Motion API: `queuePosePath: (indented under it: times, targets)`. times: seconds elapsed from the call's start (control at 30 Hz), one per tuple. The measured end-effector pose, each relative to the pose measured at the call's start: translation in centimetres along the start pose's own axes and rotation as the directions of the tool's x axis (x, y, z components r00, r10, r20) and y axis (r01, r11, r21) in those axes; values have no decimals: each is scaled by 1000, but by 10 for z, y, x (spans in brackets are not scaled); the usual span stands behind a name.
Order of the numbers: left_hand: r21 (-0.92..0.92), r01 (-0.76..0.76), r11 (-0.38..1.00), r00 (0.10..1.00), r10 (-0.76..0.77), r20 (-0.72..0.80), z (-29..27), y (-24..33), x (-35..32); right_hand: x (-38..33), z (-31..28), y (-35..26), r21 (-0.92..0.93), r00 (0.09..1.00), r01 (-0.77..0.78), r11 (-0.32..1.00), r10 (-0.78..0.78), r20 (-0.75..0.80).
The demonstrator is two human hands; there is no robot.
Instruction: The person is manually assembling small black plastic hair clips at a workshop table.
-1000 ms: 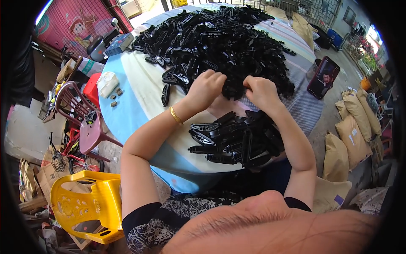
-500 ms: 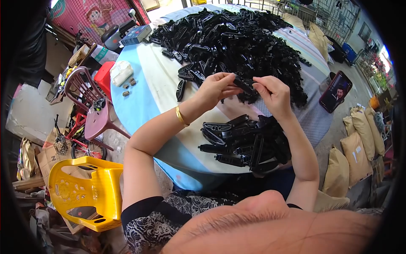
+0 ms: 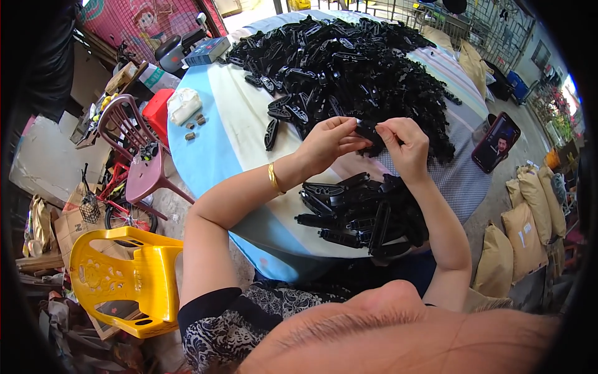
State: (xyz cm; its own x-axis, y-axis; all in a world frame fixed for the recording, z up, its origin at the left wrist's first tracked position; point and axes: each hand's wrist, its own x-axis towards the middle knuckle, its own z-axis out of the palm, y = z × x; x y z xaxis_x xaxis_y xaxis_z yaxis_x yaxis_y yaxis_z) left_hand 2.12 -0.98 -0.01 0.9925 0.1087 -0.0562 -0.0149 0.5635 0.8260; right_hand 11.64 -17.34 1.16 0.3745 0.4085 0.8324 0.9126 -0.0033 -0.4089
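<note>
The far half of the round table (image 3: 208,156) is buried under a big heap of black plastic parts (image 3: 355,62), reaching almost to the far and right edges. A smaller pile (image 3: 364,215) blocks the near edge. Between the two heaps, the left hand (image 3: 327,142) and right hand (image 3: 405,146) fill the gap. Open cloth runs down the left edge, broken only by a few stray black pieces (image 3: 271,134), a white bundle (image 3: 182,105) and small brown bits. At the right edge a phone (image 3: 495,142) stands in the way
</note>
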Motion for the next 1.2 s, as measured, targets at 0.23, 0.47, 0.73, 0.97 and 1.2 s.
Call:
queuePosePath:
  times: [0.23, 0.47, 0.73, 0.97, 1.2]
  targets:
    - [-16, -44, 999, 999, 44, -28, 1, 4, -1, 3, -4, -5, -258, 970, 243, 935, -235, 64]
    - [198, -48, 979, 996, 62, -64, -3, 10, -2, 0, -1, -10, -61, 984, -9, 998, 20, 177]
    - [637, -441, 633, 878, 452, 159, 9, 11, -10, 0, -11, -2, 261, 790, -522, 812, 345, 507]
    - [513, -344, 787, 939, 305, 161, 10, 17, -11, 5, -20, 23, 418, 733, -635, 650, 338, 590]
    - [615, -560, 555, 701, -77, 709, 16, 3, -17, 11, -54, 56, -296, 773, -411, 862, 502, 389]
